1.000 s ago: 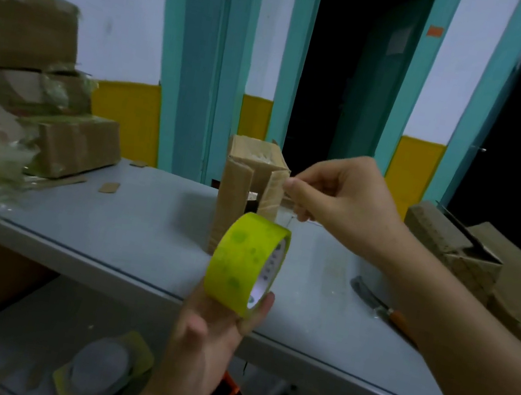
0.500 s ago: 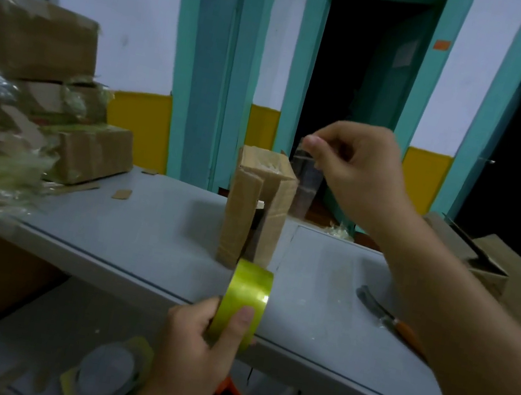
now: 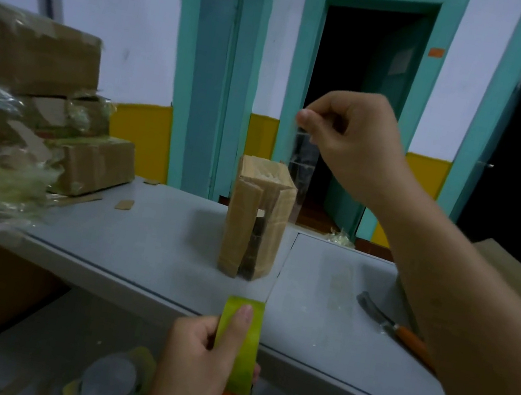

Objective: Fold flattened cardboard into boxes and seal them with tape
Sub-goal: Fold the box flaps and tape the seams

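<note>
Clear tape strip [image 3: 298, 155] pinched high by right hand [image 3: 350, 136]; left hand [image 3: 199, 357] grips roll [image 3: 240, 343].

White walls [image 3: 130, 0], teal doorframes [image 3: 301, 65]

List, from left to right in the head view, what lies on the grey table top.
Stack of boxes → cardboard scrap → upright box → knife.
</note>
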A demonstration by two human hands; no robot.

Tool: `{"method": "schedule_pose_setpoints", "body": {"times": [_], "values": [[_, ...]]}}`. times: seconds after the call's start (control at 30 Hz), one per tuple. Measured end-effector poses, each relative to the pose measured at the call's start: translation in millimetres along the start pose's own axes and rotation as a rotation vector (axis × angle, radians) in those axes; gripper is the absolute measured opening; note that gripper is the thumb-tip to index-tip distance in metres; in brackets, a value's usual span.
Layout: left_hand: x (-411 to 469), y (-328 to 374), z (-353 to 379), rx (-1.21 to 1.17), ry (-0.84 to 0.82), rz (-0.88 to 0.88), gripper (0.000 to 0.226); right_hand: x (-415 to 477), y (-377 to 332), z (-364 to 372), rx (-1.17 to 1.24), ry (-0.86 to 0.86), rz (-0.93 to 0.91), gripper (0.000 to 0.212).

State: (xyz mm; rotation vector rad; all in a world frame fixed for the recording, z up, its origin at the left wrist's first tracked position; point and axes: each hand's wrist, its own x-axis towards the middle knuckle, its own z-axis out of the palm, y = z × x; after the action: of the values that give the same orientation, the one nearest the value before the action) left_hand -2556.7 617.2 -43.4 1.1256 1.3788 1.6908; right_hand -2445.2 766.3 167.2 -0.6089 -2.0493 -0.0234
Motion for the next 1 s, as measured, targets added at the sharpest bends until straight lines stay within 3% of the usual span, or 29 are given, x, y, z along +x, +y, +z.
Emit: {"method": "schedule_pose_setpoints", "body": {"times": [0.1,0.2,0.33,0.4,0.43,0.5,0.57,0.63,0.77,1.0], "values": [[9.5,-6.9,-9.7,0.076,-0.074,0.021,0.078,1.4,0.2,-4.7,0.003,-0.025,0.007,0.019],[30.7,-11.0,-41.1,0.420,-0.094,0.190,0.096,3.6,-2.9,-20.5,0.017,-0.079,-0.041,0.018],[88.6,2.6,-83.7,0.441,0.212,0.473,0.074,5.5,-7.0,-30.8,-0.005,-0.152,-0.149,0.021],[133.8,10.2,-83.5,0.566,0.178,0.605,0.057,6.0,-6.8,-31.3,0.000,-0.156,-0.156,0.021],[156.3,14.2,-76.3,0.649,0.075,0.613,0.071,5.5,-6.9,-30.1,0.007,-0.160,-0.157,0.021],[197.0,19.4,-55.2,0.765,-0.124,0.641,0.120,5.3,-7.2,-26.2,0.020,-0.169,-0.165,0.023],[217.1,23.6,-29.3,0.815,-0.218,0.708,0.141,6.3,-7.1,-21.3,0.032,-0.177,-0.165,0.025],[227.7,19.1,-9.7,0.795,-0.255,0.739,0.136,8.3,-5.6,-17.9,0.042,-0.175,-0.156,0.024],[238.5,7.7,7.4,0.590,-0.334,0.733,0.104,11.9,0.3,-15.0,0.036,-0.184,-0.141,0.022],[250.3,-0.3,8.9,0.696,-0.171,0.993,0.073,13.9,6.9,-10.3,0.004,-0.207,-0.122,0.018]]}}
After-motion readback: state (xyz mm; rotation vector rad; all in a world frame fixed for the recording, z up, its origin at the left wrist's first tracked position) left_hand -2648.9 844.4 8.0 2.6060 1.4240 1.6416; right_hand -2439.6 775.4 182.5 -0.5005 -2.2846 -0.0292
